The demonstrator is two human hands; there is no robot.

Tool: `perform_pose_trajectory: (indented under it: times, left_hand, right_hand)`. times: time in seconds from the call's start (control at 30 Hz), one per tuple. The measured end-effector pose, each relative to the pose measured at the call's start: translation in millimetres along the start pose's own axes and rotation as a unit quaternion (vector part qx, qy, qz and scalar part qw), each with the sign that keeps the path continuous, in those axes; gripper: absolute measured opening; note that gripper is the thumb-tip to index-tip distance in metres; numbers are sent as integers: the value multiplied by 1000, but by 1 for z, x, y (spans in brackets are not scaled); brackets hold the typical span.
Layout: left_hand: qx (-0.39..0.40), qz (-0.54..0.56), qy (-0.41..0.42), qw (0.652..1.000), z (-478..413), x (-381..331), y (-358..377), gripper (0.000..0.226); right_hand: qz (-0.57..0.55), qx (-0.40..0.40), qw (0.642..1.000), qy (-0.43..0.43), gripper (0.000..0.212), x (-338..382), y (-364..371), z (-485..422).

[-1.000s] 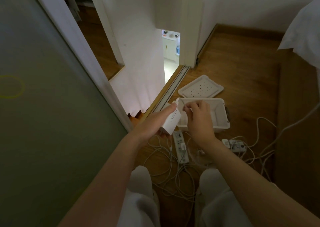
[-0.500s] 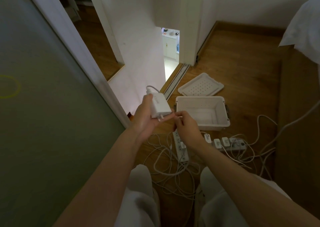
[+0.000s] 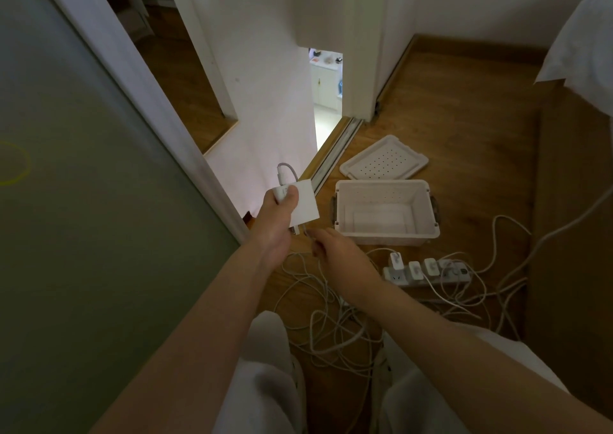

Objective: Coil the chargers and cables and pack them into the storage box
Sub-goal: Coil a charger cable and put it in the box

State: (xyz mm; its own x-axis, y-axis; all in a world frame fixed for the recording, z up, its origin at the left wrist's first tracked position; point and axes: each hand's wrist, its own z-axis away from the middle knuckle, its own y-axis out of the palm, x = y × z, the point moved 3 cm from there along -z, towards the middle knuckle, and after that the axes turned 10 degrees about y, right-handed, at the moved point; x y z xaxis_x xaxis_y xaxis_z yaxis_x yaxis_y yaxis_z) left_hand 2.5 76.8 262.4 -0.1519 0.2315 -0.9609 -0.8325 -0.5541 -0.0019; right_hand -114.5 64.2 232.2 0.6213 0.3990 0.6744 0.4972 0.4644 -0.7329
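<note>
My left hand (image 3: 277, 224) grips a square white charger brick (image 3: 303, 203), thumb across its top left corner, with a short plug lead looping above it. Just below the brick my right hand (image 3: 331, 249) pinches the thin white cable (image 3: 310, 236) that leaves the charger. That cable drops into a tangle of white cables (image 3: 335, 330) on the wooden floor between my knees. The white storage box (image 3: 384, 233) stands open to the right of the brick, nothing visible inside it.
The box's perforated lid (image 3: 383, 161) lies behind it. A power strip (image 3: 428, 272) carrying several small white plugs lies right of my right hand, more cables trailing right. A frosted sliding door (image 3: 83, 201) fills the left; a bed edge (image 3: 583, 52) is at the far right.
My left hand turned the charger brick and drew it left, away from over the box. My right hand dropped below the brick, following the thin cable down and uncovering the power strip.
</note>
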Motion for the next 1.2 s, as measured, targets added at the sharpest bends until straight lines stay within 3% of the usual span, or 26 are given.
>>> perform_pose_trajectory:
  times: [0.3,0.43,0.6,0.77,0.93,1.2]
  left_hand:
    - [-31,-148,129,980,-12,2,-10,36]
    - [6,-333,227,915,-24,7,-17,32]
    - [129,-454,218,854,-31,26,-18,25]
    - [268,-407,126,864,-17,21,-16,23]
    - [414,-345,41,841,11,12,0,25]
    - [371,-194,35,908,17,-5,4,28]
  right_hand:
    - [-56,31,997,31,25,6,-8,4]
    - [-58,42,996,47,23,4,-18,4]
    - [107,-52,993,20,29,-7,-45,-3]
    - [107,-123,987,9,26,-24,-66,-8]
    - [60,-183,981,2,28,-32,-82,-8]
    - [29,-225,974,17,31,-43,-84,-11]
